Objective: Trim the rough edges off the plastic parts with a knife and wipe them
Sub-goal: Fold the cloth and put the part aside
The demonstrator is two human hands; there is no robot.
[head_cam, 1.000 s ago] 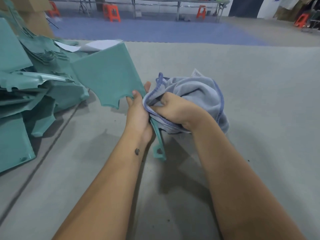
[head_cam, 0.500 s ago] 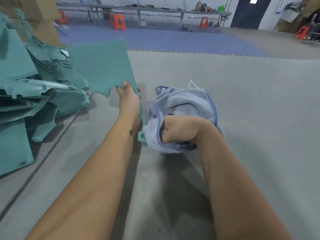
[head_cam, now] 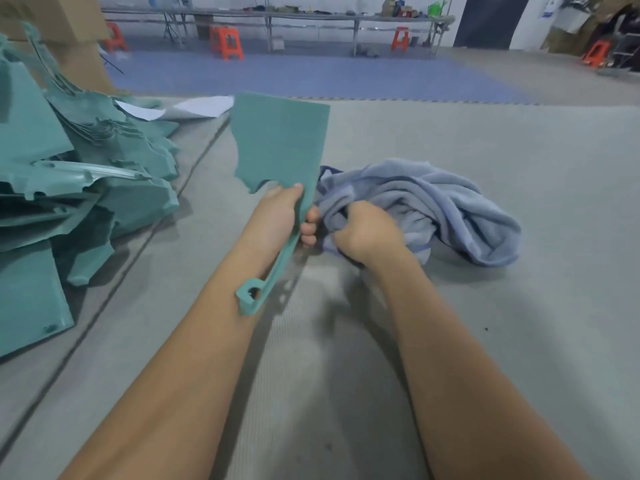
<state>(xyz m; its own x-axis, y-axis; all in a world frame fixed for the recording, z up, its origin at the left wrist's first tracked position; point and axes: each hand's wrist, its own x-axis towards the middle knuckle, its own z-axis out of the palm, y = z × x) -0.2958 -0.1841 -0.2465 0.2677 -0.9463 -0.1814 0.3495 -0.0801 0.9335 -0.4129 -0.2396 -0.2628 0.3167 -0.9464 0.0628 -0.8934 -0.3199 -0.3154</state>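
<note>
1. Left hand (head_cam: 280,216), frame centre: thumb on the near face and fingers curled round the right edge of a teal plastic part (head_cam: 280,143), gripping it.
2. Part stands roughly upright, flat panel up top reaching toward upper centre, jagged notched edge on its left side; a narrow strip runs down past the left wrist and ends in a small looped tab (head_cam: 250,295) against the forearm.
3. Right hand (head_cam: 367,233), just right of the left hand: fingers curled tight into a light blue towel (head_cam: 433,209), bunching it.
4. Towel lies crumpled on the grey desk (head_cam: 519,341), centre right of the frame; its left edge sits just beside the part's lower right edge, contact can't tell.
5. Pile of teal plastic parts (head_cam: 86,188) heaped on the left side of the frame, overlapping, several tilted.
6. White sheets (head_cam: 204,106) lie behind the pile, upper left.
7. Cardboard box (head_cam: 69,39) in the upper left corner.
8. Background top: blue floor mat (head_cam: 311,77), orange stools (head_cam: 225,41), long metal bench (head_cam: 277,13) with clutter, dark door (head_cam: 491,20) upper right.
9. No knife in view.
</note>
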